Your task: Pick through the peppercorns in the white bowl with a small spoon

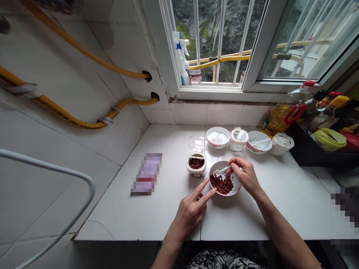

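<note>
A white bowl [235, 189] with a pink rim holds dark red dried peppercorns [223, 184]. In my right hand [244, 175] a small white spoon [221, 171] is pinched, its scoop end low over the peppercorns inside the bowl. My left hand [192, 209] reaches in from the near left, two fingers stretched out to the bowl's rim and the others curled; it grasps nothing. Just left of the bowl stands a seasoning jar [196, 171] with more of the peppercorns in it, its clear lid [198, 143] flipped up.
Behind are a floral bowl of white grains [218, 138], a closed jar [238, 139], another floral bowl with a spoon [258, 142] and a second jar [281, 144]. An oil bottle [280, 112] and a black condiment rack [305, 149] stand right. A blurred purple packet [146, 173] lies left.
</note>
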{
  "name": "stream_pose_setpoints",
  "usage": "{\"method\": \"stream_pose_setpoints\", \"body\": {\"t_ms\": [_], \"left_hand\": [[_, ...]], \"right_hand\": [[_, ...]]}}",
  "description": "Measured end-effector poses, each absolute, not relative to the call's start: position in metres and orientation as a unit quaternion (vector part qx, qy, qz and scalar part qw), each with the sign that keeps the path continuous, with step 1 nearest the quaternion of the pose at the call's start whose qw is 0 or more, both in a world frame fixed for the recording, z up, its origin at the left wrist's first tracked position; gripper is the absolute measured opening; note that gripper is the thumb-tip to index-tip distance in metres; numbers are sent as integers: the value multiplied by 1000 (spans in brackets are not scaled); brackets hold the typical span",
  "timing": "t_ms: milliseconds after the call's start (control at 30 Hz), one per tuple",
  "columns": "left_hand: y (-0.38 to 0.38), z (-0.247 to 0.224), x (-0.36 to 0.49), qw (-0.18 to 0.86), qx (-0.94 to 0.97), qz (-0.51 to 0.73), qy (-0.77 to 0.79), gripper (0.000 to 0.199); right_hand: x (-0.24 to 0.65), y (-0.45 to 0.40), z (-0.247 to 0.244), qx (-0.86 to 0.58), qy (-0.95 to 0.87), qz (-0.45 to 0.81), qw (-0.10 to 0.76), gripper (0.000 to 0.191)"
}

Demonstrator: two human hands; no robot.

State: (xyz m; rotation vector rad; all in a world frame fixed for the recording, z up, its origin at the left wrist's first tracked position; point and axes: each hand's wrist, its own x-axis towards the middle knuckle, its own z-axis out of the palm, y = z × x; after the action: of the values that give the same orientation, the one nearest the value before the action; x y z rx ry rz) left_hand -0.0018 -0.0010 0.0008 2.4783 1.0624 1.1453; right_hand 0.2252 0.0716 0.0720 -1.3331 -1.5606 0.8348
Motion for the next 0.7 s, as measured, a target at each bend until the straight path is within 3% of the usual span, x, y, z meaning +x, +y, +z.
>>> {"method": "stream_pose_setpoints", "body": {"t_ms": [333,700], "left_hand": [[-1,-1,-2,96,843,385,363,61],[-1,0,-2,103,842,385,363,65]], "right_hand": [[226,74,61,-536,-707,196,418,18],[229,75,55,-528,-737,151,395,20]]}}
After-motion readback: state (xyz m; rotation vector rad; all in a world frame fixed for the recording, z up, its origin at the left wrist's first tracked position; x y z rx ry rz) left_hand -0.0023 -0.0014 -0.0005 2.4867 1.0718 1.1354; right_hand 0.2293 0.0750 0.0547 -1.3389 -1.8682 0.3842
